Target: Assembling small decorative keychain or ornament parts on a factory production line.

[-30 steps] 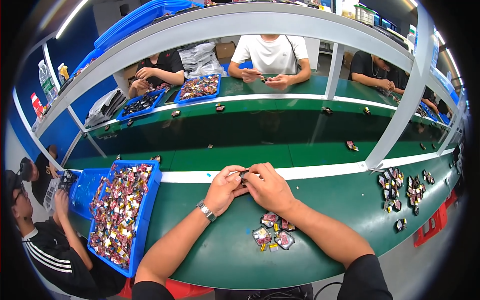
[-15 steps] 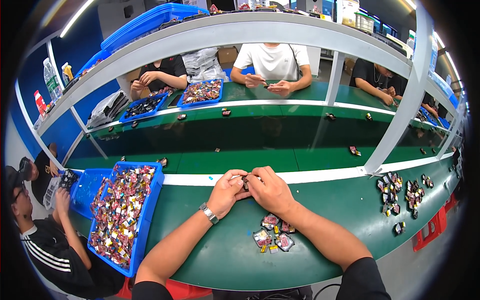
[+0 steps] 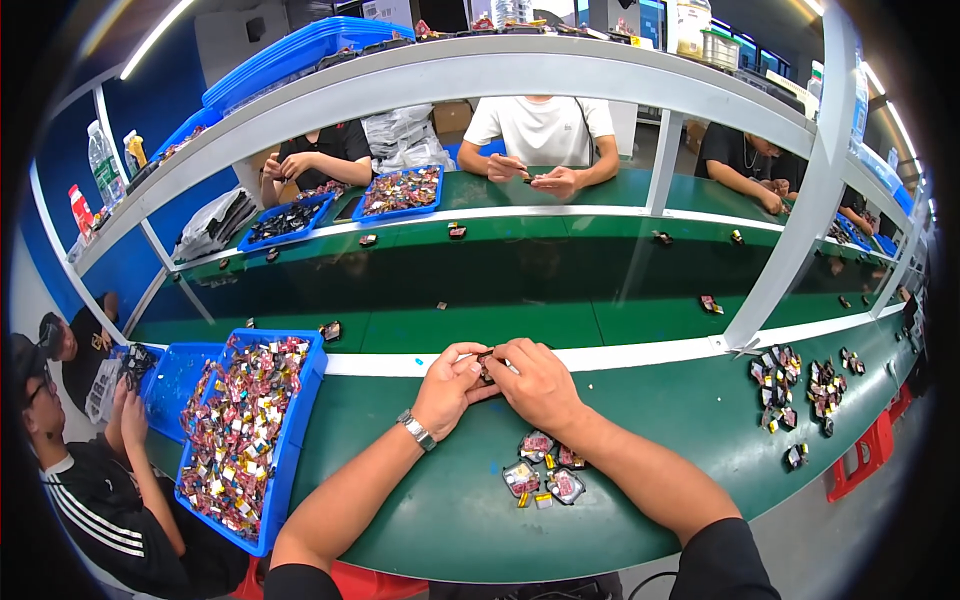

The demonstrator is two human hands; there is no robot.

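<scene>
Both of my hands meet above the near edge strip of the green bench, around a small dark casing [image 3: 487, 368] with electronic parts, mostly covered by fingers. My left hand [image 3: 446, 396], with a metal watch at its wrist, grips the casing from the left between thumb and fingers. Over the other side curls my right hand [image 3: 541, 386], its fingertips pressed to the piece; whether they also hold something small cannot be made out. Nearer me, by my right forearm, lies a small cluster of casings [image 3: 521, 478] with red boards and silvery, yellow-ended cells.
A blue tray [image 3: 316, 388] heaped with small battery-and-board parts stands at left. More casings [image 3: 776, 385] lie in groups at right. Ahead runs a green belt [image 3: 480, 325] with scattered pieces, under a white-framed shelf [image 3: 480, 62]. Co-workers sit opposite and at left.
The view has tilted slightly. My hands keep their hold on the casing, with the right fingers shifted a little. Pieces on the middle belt have drifted slightly right against the frame.
</scene>
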